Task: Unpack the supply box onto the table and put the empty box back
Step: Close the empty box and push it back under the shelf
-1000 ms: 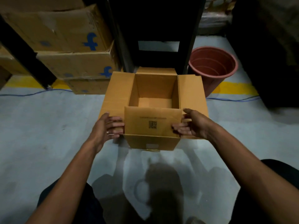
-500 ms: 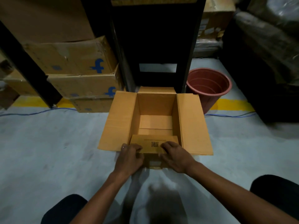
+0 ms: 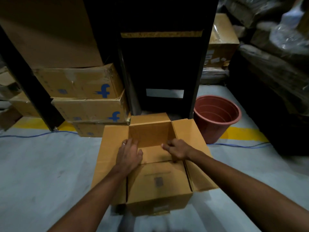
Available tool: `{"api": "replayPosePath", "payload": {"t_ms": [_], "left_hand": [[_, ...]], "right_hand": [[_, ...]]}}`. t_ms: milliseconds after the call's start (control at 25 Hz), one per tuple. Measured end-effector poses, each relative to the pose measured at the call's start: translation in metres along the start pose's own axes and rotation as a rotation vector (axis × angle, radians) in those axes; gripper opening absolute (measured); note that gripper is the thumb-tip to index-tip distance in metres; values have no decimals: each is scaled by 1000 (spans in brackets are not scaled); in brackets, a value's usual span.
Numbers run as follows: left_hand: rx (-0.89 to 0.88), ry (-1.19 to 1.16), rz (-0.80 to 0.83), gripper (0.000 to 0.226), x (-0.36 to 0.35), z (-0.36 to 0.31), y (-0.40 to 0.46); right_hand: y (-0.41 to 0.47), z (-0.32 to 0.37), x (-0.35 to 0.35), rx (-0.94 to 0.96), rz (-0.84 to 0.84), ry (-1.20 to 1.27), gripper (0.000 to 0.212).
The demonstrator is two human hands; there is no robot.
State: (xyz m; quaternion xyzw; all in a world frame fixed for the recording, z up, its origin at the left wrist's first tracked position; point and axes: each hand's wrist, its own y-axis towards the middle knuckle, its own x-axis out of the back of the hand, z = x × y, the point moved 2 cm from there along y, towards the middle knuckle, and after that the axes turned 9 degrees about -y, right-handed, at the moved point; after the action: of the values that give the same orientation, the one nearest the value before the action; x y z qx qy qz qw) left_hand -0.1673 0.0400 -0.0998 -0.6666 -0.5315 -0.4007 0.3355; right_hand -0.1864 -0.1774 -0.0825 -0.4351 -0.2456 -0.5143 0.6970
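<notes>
An empty brown cardboard box (image 3: 110, 148) stands on the grey floor in front of me, all its flaps spread outward. The near flap, with a printed code on it, hangs toward me. My left hand (image 3: 129, 154) lies flat over the left rim of the opening, fingers straight and reaching inside. My right hand (image 3: 177, 149) rests at the near right corner of the opening with loosely bent fingers pointing left. Nothing shows in either hand, and the box floor is bare.
A dark shelf unit (image 3: 160, 64) stands right behind the box. Stacked cardboard boxes (image 3: 80, 84) fill the left, and a red-brown plastic pot (image 3: 217, 114) sits at the right. A blue cable (image 3: 38, 135) and a yellow floor stripe (image 3: 242, 133) run across. Wrapped bundles (image 3: 275, 64) crowd the far right.
Both hands left the near flap and moved forward to the box opening. The near flap now hangs outward toward me, and the box sits closer in view.
</notes>
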Motion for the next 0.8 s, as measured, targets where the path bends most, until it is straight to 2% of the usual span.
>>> {"api": "replayPosePath", "payload": {"t_ms": [80, 160, 240, 360, 480, 560, 720, 800], "left_hand": [[60, -35, -19, 44, -6, 9, 25], [49, 11, -53, 36, -11, 19, 29], [22, -23, -97, 39, -16, 32, 33], [27, -165, -91, 58, -19, 52, 31], [22, -211, -129, 51, -29, 62, 36], [54, -236, -145, 50, -32, 65, 37], [28, -354, -193, 47, -29, 63, 32], [37, -415, -214, 44, -24, 63, 32]], "right_hand": [[41, -8, 9, 12, -190, -51, 41], [80, -15, 6, 21, -299, -127, 49], [113, -20, 2, 1, -296, -153, 60], [144, -19, -2, -64, -306, -243, 78], [157, -16, -1, -148, -318, -234, 95], [163, -18, -1, -141, -345, -116, 100], [153, -32, 22, -76, -436, 456, 104], [152, -35, 32, -100, -366, 533, 106]]}}
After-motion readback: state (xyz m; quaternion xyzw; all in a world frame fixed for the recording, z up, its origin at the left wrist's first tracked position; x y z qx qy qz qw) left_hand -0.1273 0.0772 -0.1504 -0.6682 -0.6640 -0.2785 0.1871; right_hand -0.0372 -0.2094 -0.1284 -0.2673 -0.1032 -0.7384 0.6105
